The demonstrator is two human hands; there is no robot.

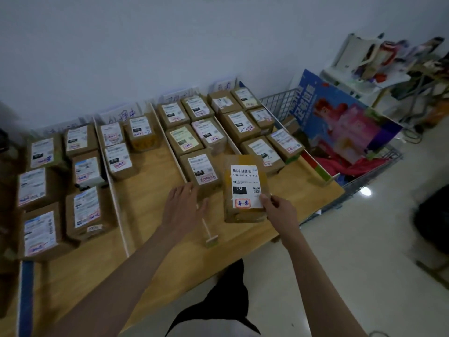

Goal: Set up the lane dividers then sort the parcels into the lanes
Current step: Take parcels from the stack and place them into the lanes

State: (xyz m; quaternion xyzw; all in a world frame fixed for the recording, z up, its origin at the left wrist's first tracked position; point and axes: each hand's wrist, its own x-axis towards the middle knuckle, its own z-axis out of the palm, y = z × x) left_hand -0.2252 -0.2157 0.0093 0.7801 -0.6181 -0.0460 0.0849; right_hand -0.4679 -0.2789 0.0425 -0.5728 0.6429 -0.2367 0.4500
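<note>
Head view, looking down on a light wooden table [150, 190] with thin white lane dividers [113, 188] running from 6 o'clock up to 12 o'clock. Many small brown cardboard parcels with white labels [85, 212] lying flat in the lanes, two side by side in most rows. White paper signs with handwriting [124, 115] standing at the 12 o'clock end of the lanes, against the pale wall.

Right hand [277, 207] at about 3 o'clock of the table's near edge, thumb and fingers pinched on the bottom corner of a brown parcel with yellow tape and a white "15H" label [245, 188]. Parcel lifted and tilted up, above the lane at 2 o'clock.

Left hand [184, 205] flat and loose, fingers spread, holding nothing, just beside a parcel in the middle lane, over a white divider [206, 224].

Wire basket [281, 103] at 2 o'clock past the table, with a big blue and pink picture box [345, 122] leaning in it.
</note>
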